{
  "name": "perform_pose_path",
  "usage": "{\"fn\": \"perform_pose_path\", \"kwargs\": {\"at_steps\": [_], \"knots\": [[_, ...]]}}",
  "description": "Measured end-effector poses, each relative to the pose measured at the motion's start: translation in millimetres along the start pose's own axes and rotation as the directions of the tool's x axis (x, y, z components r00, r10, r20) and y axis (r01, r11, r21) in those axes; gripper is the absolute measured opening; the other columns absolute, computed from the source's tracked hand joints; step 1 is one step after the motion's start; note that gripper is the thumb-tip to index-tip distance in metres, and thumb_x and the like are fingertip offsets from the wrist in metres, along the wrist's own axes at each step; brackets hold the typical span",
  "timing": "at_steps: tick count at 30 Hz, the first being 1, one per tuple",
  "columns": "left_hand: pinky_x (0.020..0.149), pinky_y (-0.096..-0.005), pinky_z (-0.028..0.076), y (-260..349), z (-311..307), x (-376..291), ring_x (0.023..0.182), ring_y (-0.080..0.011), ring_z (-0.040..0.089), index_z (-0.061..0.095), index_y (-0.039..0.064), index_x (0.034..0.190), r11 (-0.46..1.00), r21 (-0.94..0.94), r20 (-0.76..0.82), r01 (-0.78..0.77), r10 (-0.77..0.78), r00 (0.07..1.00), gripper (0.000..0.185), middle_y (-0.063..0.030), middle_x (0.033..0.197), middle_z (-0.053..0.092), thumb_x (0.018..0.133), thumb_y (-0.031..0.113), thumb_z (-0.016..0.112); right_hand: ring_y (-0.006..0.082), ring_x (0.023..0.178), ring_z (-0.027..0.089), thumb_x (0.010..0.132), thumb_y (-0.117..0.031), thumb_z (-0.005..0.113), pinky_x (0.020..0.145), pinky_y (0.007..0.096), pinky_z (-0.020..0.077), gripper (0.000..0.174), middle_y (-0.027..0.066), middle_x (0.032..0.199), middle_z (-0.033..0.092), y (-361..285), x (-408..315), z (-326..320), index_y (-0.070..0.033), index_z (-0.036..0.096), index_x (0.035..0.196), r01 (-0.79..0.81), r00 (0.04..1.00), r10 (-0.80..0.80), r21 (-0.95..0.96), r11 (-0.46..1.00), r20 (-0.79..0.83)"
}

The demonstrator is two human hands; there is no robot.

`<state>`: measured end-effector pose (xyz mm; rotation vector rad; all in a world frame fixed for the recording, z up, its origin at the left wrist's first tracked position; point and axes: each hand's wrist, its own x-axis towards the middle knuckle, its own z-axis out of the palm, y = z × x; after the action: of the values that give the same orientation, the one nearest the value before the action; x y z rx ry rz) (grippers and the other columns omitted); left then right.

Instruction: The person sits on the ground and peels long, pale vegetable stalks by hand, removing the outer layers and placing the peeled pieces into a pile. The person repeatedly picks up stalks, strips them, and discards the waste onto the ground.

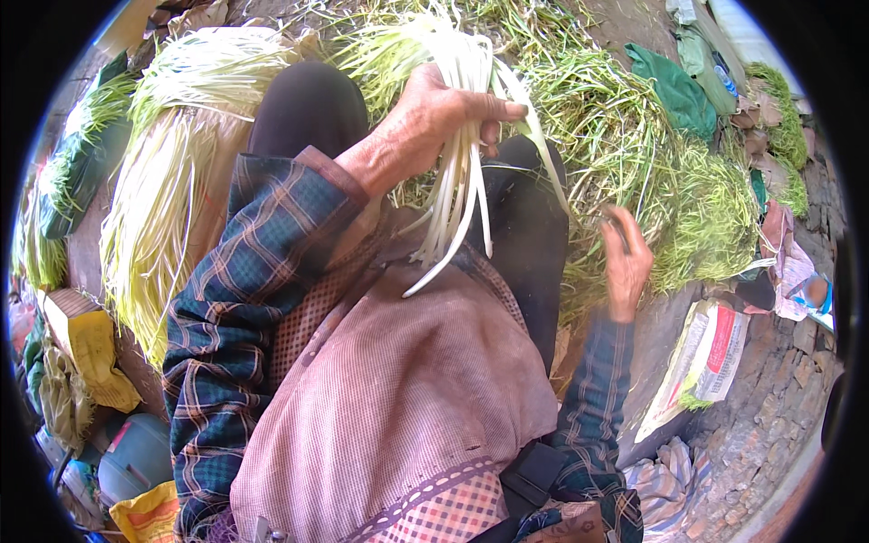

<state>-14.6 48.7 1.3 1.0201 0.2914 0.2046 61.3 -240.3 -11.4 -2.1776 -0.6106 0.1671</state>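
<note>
My left hand (pixel 434 125) grips a bunch of pale, long-stemmed leafy vegetables (pixel 451 183) above my lap. Its white stalks hang toward my apron (pixel 407 380), and its yellow-green leaves spread away beyond the hand. One longer stalk droops on the right side, outside the main bunch. On the right, my right hand (pixel 626 261) is raised with its fingers apart beside a heap of loose green leaves and stalks (pixel 597 122); nothing shows in it. A large pile of sorted pale stalks (pixel 156 203) lies left of my knees.
Green cloth (pixel 679 91) lies beyond the heap at the upper right. A printed sack (pixel 713 353) rests at the right by rough stone paving (pixel 767 421). At the left are a cardboard box (pixel 71 305), yellow packaging (pixel 112 360) and a grey-blue plastic container (pixel 136 455).
</note>
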Motion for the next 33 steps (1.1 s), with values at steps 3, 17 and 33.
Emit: {"fn": "perform_pose_path", "kwargs": {"at_steps": [3, 17, 33], "knots": [[0.039, -0.0256, 0.043, -1.0, 0.4, -1.1, 0.04, -0.0153, 0.053, 0.057, -0.002, 0.073, 1.0, 0.0, 0.018, 0.014, -0.014, 1.0, 0.014, -0.007, 0.053, 0.055, 0.067, 0.001, 0.07, 0.014, 0.087, 0.056, 0.08, -0.023, 0.062, 0.077, 0.026, 0.0464, 0.037, 0.0101, 0.098, 0.061, -52.7, 33.6, 41.3, 0.002, 0.055, 0.108, 0.004, 0.968, -0.093, 0.36, 0.933, 0.232], [0.038, -0.0291, 0.047, -11.3, -0.7, 3.4, 0.042, -0.0164, 0.052, 0.056, -0.004, 0.078, 0.96, -0.18, -0.034, 0.213, -0.223, 0.974, 0.016, -0.009, 0.06, 0.056, 0.068, -0.001, 0.068, 0.0074, 0.06, 0.057, 0.082, -0.008, 0.059, 0.048, 0.0169, 0.0434, 0.029, 0.0047, 0.075, 0.062, -97.1, 48.7, 80.9, 0.003, 0.055, 0.109, 0.002, 0.989, -0.078, 0.521, 0.854, 0.125], [0.043, -0.0269, 0.045, -2.8, -2.0, -1.9, 0.05, -0.0167, 0.058, 0.059, -0.003, 0.077, 0.994, 0.015, -0.031, 0.104, -0.103, 0.994, 0.019, -0.0106, 0.067, 0.06, 0.064, 0.001, 0.073, 0.0141, 0.059, 0.06, 0.076, -0.003, 0.063, 0.052, 0.0252, 0.0466, 0.03, 0.0104, 0.072, 0.062, -88.7, 37.2, 100.4, 0.002, 0.056, 0.104, 0.529, 0.848, -0.529, 0.066, 0.846, -0.011]]}}
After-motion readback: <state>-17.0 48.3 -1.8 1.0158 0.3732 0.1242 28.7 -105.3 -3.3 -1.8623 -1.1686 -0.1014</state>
